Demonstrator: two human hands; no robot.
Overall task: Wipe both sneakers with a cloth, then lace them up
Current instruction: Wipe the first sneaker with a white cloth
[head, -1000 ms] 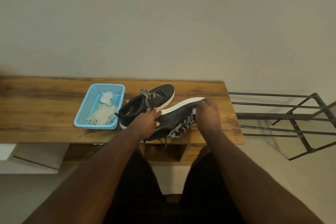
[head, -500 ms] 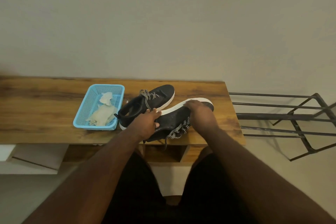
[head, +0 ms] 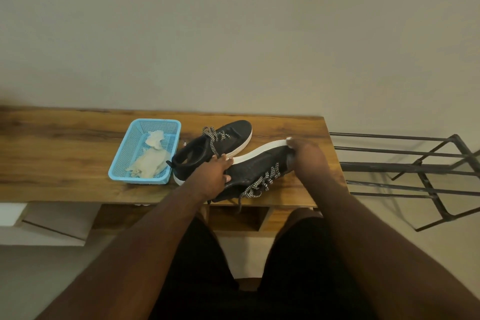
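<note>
Where the near sneaker (head: 255, 170) lies tilted on its side at the front edge of the wooden bench (head: 65, 153), white sole turned away from the person, its laces (head: 261, 183) spill loose, one end dangling over the edge. Risk: the shoe could slide off the front if pushed hard, having little bench under it.

Left hand (head: 211, 176): fingers curled round the heel end, steadying the shoe. Risk: a slack hold would let the shoe swivel under the wiping stroke.

Right hand (head: 305, 157): curled over the toe, pressing a cloth (head: 289, 139) to the sole rim; only a white corner shows past the fingers, so the manner of the pinch cannot be told. Risk: the small wad may slip from the fingers at the end of the sole.

Second sneaker (head: 215, 149): upright, just behind the first, laces loose. Risk: a jostle from the near shoe.

Blue basket (head: 166, 179): left of the shoes, holding pale rags (head: 149, 163).

Metal rack (head: 415, 169): right of the bench, apart.
</note>
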